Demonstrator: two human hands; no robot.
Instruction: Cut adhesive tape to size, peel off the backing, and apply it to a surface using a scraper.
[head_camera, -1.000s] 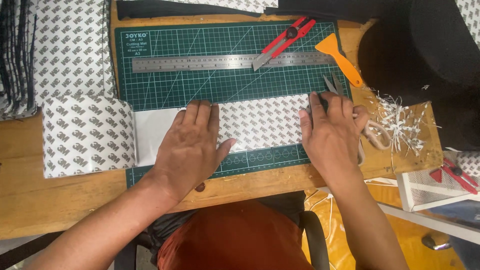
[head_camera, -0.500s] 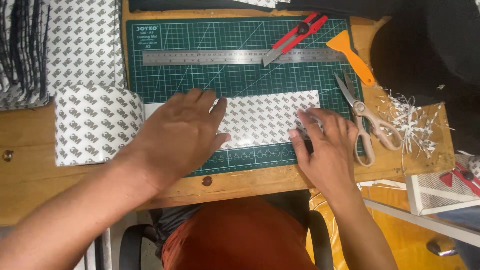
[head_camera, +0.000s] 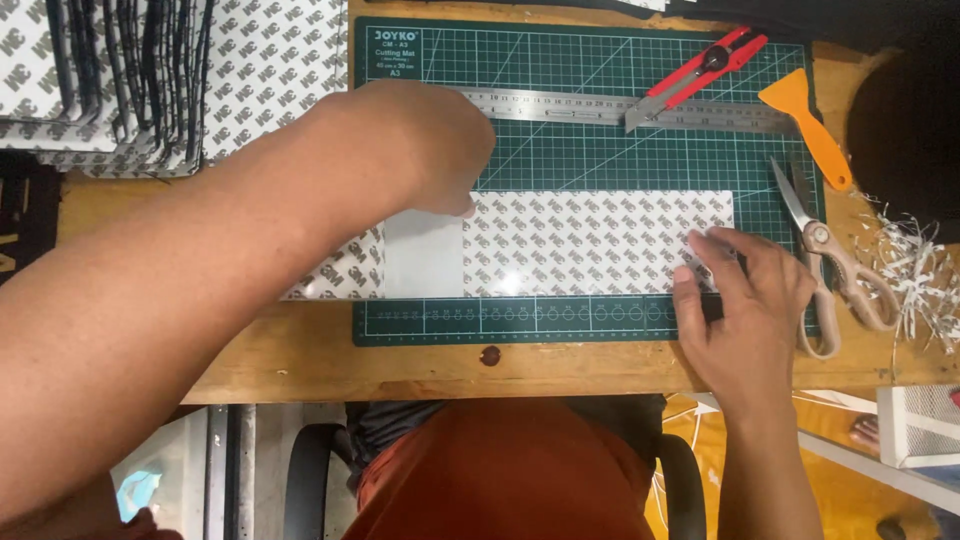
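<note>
A long white sheet printed with a grey pattern (head_camera: 600, 245) lies across the green cutting mat (head_camera: 640, 160); a plain pale patch (head_camera: 423, 255) shows at its left part. My right hand (head_camera: 745, 310) rests on the sheet's right end, fingers spread and pressing down. My left hand (head_camera: 430, 140) is raised above the mat, just over the left end of the steel ruler (head_camera: 610, 108). Its fingers are curled under and hidden behind the back of the hand.
A red utility knife (head_camera: 700, 68), an orange scraper (head_camera: 808, 128) and scissors (head_camera: 835, 262) lie at the mat's right. Paper shreds (head_camera: 920, 280) sit by the wooden table's (head_camera: 300, 360) right edge. A stack of patterned sheets (head_camera: 150, 80) fills the far left.
My left hand has lifted off the sheet and moved up toward the ruler. My right hand has stayed on the sheet's right end, fingers shifted slightly.
</note>
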